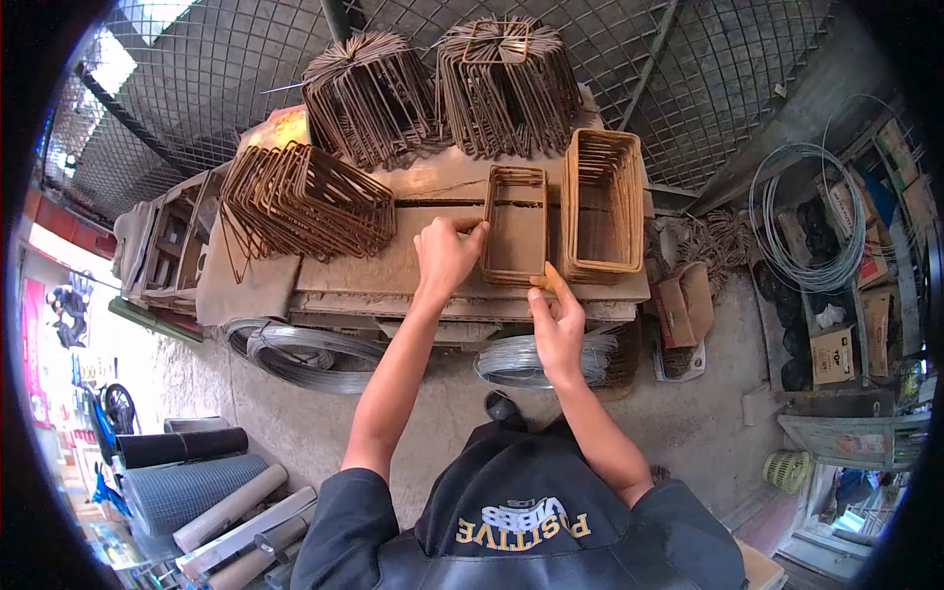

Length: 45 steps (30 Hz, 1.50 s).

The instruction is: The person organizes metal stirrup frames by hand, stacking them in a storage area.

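The small stack of rusty stirrups (515,224) lies flat on the bench (374,270), just beyond both hands and beside a taller stack of stirrups (602,205) that sits to the right of the right hand's fingers. A likely mishap is the thin stack sliding or fanning apart, since it is steadied only at its near edge and left side; the rough, rusted wire ends could also scrape skin if a hand slips along them. The left hand (444,258) has its fingers (470,232) curled loosely, their tips touching the stack's left side near the upper corner, not wrapped around it. The right hand (559,323) has its fingers partly closed, thumb raised against the stack's near edge; whether it pinches a wire I cannot tell. Looser bundles of stirrups (310,202) lie well left of the left fingers.
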Tool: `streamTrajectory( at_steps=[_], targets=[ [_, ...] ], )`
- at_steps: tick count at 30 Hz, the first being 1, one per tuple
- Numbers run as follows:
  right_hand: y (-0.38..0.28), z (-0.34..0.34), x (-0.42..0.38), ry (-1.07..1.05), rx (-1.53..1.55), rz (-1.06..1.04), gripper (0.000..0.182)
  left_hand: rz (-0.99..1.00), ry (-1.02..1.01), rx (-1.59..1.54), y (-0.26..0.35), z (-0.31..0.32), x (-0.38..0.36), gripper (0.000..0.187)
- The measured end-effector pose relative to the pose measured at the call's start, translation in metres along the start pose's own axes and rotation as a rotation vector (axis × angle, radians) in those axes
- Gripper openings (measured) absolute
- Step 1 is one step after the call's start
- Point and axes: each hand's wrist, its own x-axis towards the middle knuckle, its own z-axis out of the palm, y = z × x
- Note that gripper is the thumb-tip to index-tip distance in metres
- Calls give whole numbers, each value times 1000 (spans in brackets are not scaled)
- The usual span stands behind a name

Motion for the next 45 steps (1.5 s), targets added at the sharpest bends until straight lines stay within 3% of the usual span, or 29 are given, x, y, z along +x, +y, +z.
streamTrajectory(
  at_steps=[10, 16, 18, 25, 33, 38, 41, 42, 44, 45],
  targets=[
    [-3, -5, -6, -57, -135, -12, 61, 83, 65, 41, -4, 8, -6, 28],
    [7, -11, -18, -99, -145, -50, 67, 43, -74, 65, -4, 2, -16, 35],
    [4, -17, -25, -115, -145, -34, 67, 217, 128, 96, -11, 7, -28, 38],
    [9, -55, -38, -143, -160, 20, 56, 564, -17, 199, 21, -5, -69, 28],
    [0, -115, -51, -191, -142, 75, 49, 486, -20, 283, 31, 12, -73, 17],
    [-1, -177, -48, -224, -120, 79, 46, 398, 32, 385, 44, 20, -89, 23],
    [2, -232, -38, -253, -134, 41, 44, 301, 233, 443, 64, 39, -112, 45],
    [3, -255, -34, -262, -132, 45, 44, 291, 235, 449, 70, 50, -125, 45],
    [3, -303, -23, -266, -95, 153, 43, 227, 512, 283, 77, 82, -150, 43],
    [5, -330, -12, -274, -99, 154, 43, 219, 517, 283, 80, 102, -162, 43]
  ],
)
